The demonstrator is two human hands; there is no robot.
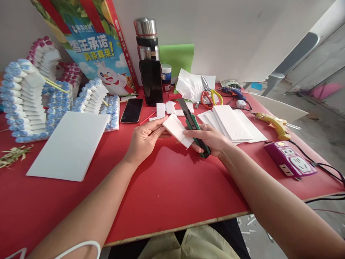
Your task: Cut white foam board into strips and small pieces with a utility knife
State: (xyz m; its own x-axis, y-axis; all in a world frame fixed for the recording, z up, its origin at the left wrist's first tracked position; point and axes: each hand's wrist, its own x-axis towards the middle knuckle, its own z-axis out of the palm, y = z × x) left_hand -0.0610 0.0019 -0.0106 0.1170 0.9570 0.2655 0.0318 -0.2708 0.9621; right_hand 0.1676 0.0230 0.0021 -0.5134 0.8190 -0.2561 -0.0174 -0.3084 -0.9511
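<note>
My left hand (145, 138) pinches the left end of a small white foam piece (176, 129) held just above the red table (167, 187). My right hand (211, 138) is closed around a green utility knife (194, 126) with its blade extended, and its fingers also touch the right end of the foam piece. The knife lies across the top of the foam piece, blade pointing away from me.
A large white foam sheet (70, 144) lies at the left, cut white strips (231, 124) at the right. A phone (132, 110), small foam offcuts (165, 108), scissors (210, 95), a yellow glue gun (275, 124) and a purple power strip (291, 160) surround my hands. A blue-and-white model (35, 100) stands at the far left.
</note>
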